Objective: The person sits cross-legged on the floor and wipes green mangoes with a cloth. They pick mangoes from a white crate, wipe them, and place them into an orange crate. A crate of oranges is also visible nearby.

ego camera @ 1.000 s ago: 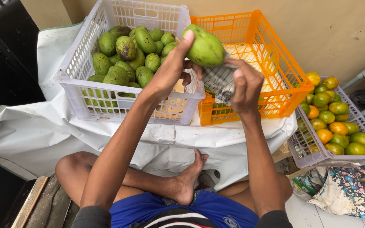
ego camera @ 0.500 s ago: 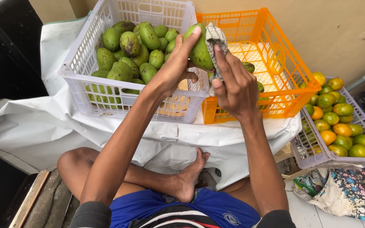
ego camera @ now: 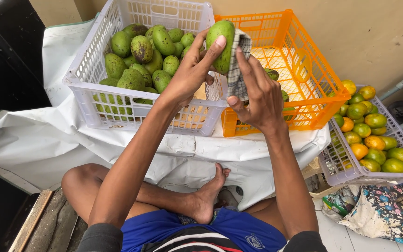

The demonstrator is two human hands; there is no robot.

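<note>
The left hand (ego camera: 190, 74) is clamped on a green mango (ego camera: 220, 44), thumb along the near face and fingertips over the top, holding it upright in the air above the gap between the two baskets. The right hand (ego camera: 257, 95) closes its grip on a checked cloth (ego camera: 238, 67), pressing it against the mango's right side. Compared with half a second ago, the cloth sits flatter against the fruit and the right hand has turned so its back faces the camera more; a second ago the mango lay more sideways and the cloth hung lower, beneath it.

The mango is smooth, oval, evenly green with a faint paler sheen along one side (no spots can be made out on the face that shows).

Just behind the left hand stands a white plastic basket (ego camera: 89, 100) heaped with green mangoes (ego camera: 141, 60), some with brownish patches. Touching it on the right is an orange plastic basket (ego camera: 318, 88), holding only a few green fruits, partly hidden behind the right hand. Both rest on a white sheet (ego camera: 33, 144) draped over a low support. Further right, a pale lilac basket (ego camera: 336, 175) holds green and orange citrus fruits (ego camera: 369, 135). The person sits cross-legged, a bare foot (ego camera: 208, 196) showing below the sheet.
</note>
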